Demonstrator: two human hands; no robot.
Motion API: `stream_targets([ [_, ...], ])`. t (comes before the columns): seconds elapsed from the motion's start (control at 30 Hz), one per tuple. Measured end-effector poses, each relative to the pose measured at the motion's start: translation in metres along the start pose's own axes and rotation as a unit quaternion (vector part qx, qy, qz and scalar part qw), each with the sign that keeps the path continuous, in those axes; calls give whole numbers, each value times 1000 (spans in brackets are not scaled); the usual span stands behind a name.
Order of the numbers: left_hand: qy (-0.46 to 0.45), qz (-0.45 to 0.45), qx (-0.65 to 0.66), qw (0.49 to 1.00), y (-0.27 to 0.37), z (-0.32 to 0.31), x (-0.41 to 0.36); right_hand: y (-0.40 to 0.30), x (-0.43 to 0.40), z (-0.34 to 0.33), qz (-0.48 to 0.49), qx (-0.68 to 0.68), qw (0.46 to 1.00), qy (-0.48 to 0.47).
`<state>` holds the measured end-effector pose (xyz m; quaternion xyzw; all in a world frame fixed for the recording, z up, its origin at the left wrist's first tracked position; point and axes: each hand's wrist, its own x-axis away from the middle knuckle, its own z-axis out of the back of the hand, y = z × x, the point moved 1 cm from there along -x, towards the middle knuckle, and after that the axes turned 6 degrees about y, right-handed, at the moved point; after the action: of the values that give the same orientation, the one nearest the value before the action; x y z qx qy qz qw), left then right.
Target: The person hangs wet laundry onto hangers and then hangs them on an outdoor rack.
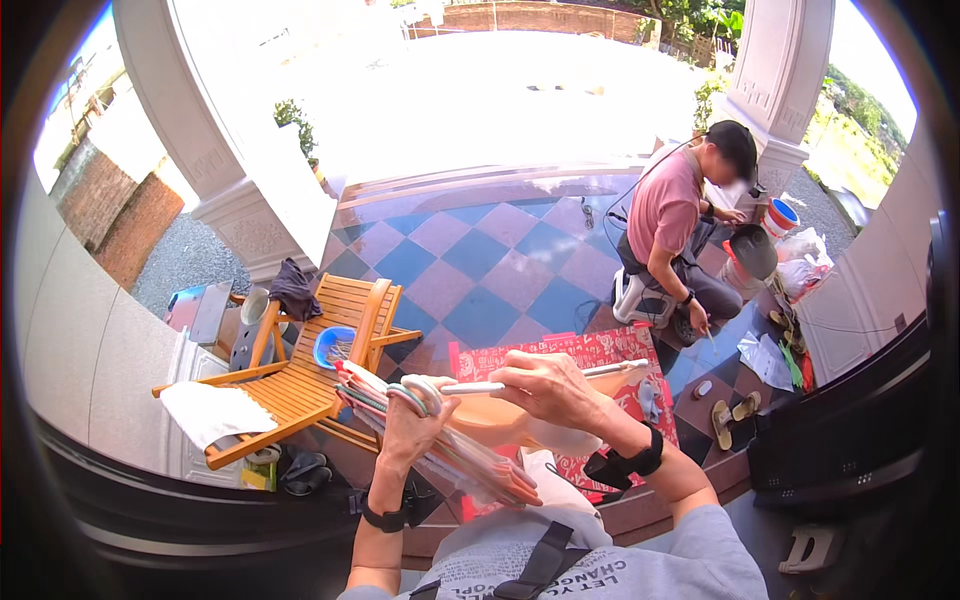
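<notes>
My left hand (pixel 412 427) is shut on a bundle of long folded pinkish and white strips (pixel 487 469), whose material I cannot tell. Pale rounded loops, one greenish, wrap over the fingers at its upper side. Between the fingertips of my right hand (pixel 551 386) is a slim white rod (pixel 472 388), its left end touching or close to the loops. Another pale rod-like length (pixel 615 367) shows beyond the knuckles; whether it is the same rod is hidden. Below both hands lies a smooth orange surface (pixel 484 420), partly covered by my arms.
A slatted wooden folding chair (pixel 292 397) at left bears a blue bowl (pixel 334 346) and a white cloth (pixel 214 412). A red patterned mat (pixel 555 349) covers tiles ahead. At right a person (pixel 667 210) sits on a white stool (pixel 641 300) near buckets (pixel 780 217) and sandals (pixel 721 426).
</notes>
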<state>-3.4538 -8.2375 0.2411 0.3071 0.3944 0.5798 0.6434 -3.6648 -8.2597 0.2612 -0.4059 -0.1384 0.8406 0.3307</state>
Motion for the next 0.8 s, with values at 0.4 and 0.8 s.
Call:
stream_targets([
  [0.4, 173, 11, -88, 981, -30, -35, -302, 259, -192, 32, -65, -72, 995, 29],
  [0.8, 120, 43, -46, 991, -81, -90, -574, 474, -285, -11, -336, 12, 916, 219],
])
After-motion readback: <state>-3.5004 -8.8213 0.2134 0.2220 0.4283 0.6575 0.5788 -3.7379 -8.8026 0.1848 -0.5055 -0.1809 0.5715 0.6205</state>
